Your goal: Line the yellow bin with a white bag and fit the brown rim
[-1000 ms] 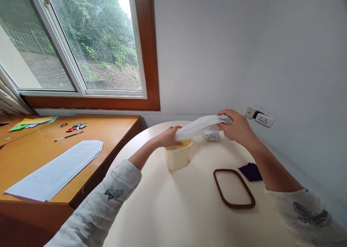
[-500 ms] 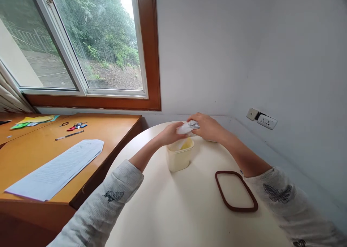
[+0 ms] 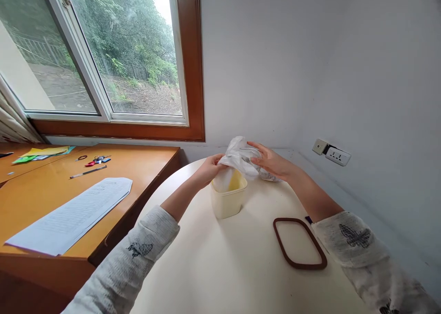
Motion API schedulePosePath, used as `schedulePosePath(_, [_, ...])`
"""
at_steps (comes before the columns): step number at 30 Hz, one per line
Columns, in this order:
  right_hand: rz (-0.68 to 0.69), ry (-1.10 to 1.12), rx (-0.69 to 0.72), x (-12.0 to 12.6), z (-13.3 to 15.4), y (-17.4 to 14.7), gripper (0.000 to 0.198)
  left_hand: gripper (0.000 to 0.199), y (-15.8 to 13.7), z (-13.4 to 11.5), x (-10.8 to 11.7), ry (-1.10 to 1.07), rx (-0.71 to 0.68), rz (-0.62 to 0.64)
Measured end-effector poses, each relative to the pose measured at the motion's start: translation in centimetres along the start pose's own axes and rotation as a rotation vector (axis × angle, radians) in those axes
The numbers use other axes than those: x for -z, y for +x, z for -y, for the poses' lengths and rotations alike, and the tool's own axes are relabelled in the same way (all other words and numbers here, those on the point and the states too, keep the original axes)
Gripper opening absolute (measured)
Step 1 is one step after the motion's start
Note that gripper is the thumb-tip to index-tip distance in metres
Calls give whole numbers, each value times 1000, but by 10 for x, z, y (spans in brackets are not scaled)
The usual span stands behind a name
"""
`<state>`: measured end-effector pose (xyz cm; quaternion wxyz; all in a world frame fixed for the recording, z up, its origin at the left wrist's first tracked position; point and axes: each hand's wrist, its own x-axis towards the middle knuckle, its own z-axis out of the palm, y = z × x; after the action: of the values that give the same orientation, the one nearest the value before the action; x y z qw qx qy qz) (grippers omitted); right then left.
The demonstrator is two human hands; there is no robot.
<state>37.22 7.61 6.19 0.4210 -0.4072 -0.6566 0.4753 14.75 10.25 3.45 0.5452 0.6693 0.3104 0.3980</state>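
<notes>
A thin white plastic bag [image 3: 237, 155] puffs up loosely above a small cream bin [image 3: 227, 206], its lower part hanging inside the bin's mouth. My left hand [image 3: 209, 169] is closed on the bag's left side, just over the rim. On the right, my right hand [image 3: 275, 163] has its fingers apart beside the bag; whether the fingertips touch the plastic is hard to see. Partly hidden behind that hand is a crumpled, clear-looking bundle [image 3: 269, 176]. A brown rounded frame [image 3: 299, 264] lies flat on the white table [image 3: 220, 268], nearer to me.
To the left stands a wooden desk [image 3: 151, 160] with a stack of papers [image 3: 76, 217], a pen [image 3: 87, 172], keys [image 3: 98, 160] and coloured sheets [image 3: 43, 153]. A window [image 3: 120, 52] is behind it. The wall at right has a socket [image 3: 338, 156]. A small dark object [image 3: 308, 219] shows by my right sleeve.
The bag was bunched between both hands and is now spread out and puffed up. My right hand has moved right and opened its fingers; my left hand has shifted slightly left.
</notes>
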Motion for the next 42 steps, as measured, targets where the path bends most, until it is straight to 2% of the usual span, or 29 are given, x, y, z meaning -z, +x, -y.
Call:
schedulePosePath(4, [-86, -81, -14, -13, 1, 6, 45, 58, -11, -28, 5, -139, 56, 299])
schedulePosePath(6, [-156, -167, 46, -21, 5, 9, 37, 52, -14, -43, 5, -147, 33, 353])
schedulePosePath(7, [-173, -215, 104, -25, 8, 10, 32, 49, -15, -50, 4, -125, 27, 340])
schedulePosePath(9, [-163, -307, 244, -35, 16, 9, 24, 48, -14, -61, 0, -20, 32, 244])
schedulePosePath(11, [-132, -399, 357, -44, 25, 4, 23, 44, -12, -67, -5, 131, 41, 88])
schedulePosePath(14, [-178, -528, 377, -50, 34, -6, 34, 33, -14, -70, -4, 214, -37, -118])
schedulePosePath(16, [-266, -565, 352, -46, 33, -12, 39, 28, -21, -69, 5, 99, -108, -216])
schedulePosePath(18, [-359, -550, 340, -36, 28, -17, 43, 26, -31, -65, 19, -90, -121, -275])
schedulePosePath(22, [-542, -442, 359, -6, 9, -26, 42, 23, -60, -52, 50, -366, -27, -365])
schedulePosePath(26, [-578, -181, 238, 16, -11, -44, 33, 22, -92, -31, 64, -460, 30, -427])
schedulePosePath(28, [-573, -29, 99, 22, -19, -57, 25, 21, -108, -20, 64, -449, 81, -405])
schedulePosePath(30, [-529, 93, -49, 27, -27, -70, 18, 19, -125, -11, 63, -411, 181, -325])
schedulePosePath(34, [-310, 155, -286, 32, -42, -88, 21, 25, -146, -3, 58, -188, 392, 8])
schedulePosePath(37, [-194, 11, -341, 30, -51, -90, 31, 44, -149, -3, 52, 67, 458, 196])
schedulePosePath(39, [-138, -94, -345, 26, -53, -90, 39, 56, -147, -2, 46, 196, 459, 223])
schedulePosePath(40, [-101, -133, -345, 23, -53, -89, 44, 56, -145, -2, 42, 244, 448, 224])
schedulePosePath(42, [-20, -175, -336, 20, -53, -88, 54, 41, -141, -1, 34, 314, 402, 226])
